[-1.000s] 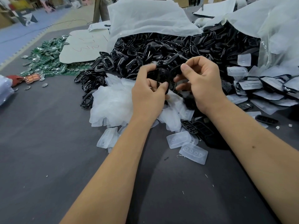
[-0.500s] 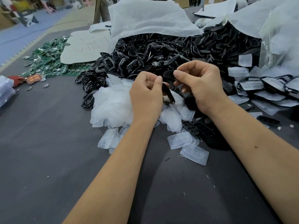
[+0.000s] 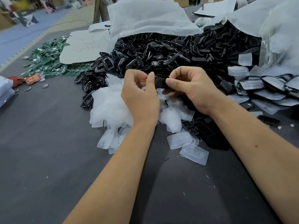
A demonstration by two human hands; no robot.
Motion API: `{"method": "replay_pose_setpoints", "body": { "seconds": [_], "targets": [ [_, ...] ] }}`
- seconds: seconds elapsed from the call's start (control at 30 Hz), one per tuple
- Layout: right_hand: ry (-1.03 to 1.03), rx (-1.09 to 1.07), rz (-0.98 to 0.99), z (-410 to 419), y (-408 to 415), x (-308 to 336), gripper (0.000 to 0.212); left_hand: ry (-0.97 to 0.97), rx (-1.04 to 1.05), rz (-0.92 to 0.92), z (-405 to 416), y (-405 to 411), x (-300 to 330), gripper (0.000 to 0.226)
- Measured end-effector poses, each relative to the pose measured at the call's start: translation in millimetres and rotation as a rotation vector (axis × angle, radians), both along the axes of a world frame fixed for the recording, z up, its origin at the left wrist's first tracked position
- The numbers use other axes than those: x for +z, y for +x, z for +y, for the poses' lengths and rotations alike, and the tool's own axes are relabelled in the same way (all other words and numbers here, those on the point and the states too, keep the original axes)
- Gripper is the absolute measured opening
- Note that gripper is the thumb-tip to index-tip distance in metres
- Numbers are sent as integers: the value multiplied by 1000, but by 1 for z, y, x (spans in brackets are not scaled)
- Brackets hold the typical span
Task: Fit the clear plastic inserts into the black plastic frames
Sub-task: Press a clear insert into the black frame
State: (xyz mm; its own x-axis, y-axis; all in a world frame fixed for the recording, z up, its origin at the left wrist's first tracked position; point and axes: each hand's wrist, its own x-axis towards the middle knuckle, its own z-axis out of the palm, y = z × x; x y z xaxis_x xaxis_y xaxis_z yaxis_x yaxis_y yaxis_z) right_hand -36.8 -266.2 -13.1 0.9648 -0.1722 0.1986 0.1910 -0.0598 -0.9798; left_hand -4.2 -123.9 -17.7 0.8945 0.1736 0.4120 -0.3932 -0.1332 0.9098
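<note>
A black plastic frame (image 3: pixel 160 82) is held in the air between both hands, above a heap of clear plastic inserts (image 3: pixel 110 105). My left hand (image 3: pixel 140 96) pinches its left end with thumb and fingers. At its right end, my right hand (image 3: pixel 192 88) grips it with thumb on top. Whether an insert sits inside the frame is hidden by my fingers. A big pile of loose black frames (image 3: pixel 169 52) spills from a white bag behind my hands. More single inserts (image 3: pixel 194 153) lie on the dark table in front.
Frames with inserts fitted (image 3: pixel 273 88) are stacked at the right. Green circuit boards (image 3: pixel 47 60) and a white card (image 3: pixel 84 47) lie at the back left. The white bag (image 3: pixel 145 18) covers the pile's far side. The grey table (image 3: pixel 48 159) extends towards me.
Both hands have sunk a little and the frame has turned from upright to lying across between them. My right hand now grips its right end.
</note>
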Motion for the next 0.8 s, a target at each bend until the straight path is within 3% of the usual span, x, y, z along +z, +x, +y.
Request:
{"method": "replay_pose_setpoints", "body": {
  "seconds": [0.1, 0.3, 0.47, 0.8],
  "targets": [
    [29, -50, 14, 0, 2, -1, 11, 53, -49, 56, 0, 0, 0, 8],
    [10, -165, -8, -3, 5, -4, 19, 121, -214, 156, -2, 4, -2, 19],
    [4, -176, 24, -4, 7, -6, 26, -6, -240, 165, 0, 0, -2, 20],
    [-62, -224, -14, -2, 6, -7, 21, 132, -194, 117, 0, 2, -1, 7]
  ]
}}
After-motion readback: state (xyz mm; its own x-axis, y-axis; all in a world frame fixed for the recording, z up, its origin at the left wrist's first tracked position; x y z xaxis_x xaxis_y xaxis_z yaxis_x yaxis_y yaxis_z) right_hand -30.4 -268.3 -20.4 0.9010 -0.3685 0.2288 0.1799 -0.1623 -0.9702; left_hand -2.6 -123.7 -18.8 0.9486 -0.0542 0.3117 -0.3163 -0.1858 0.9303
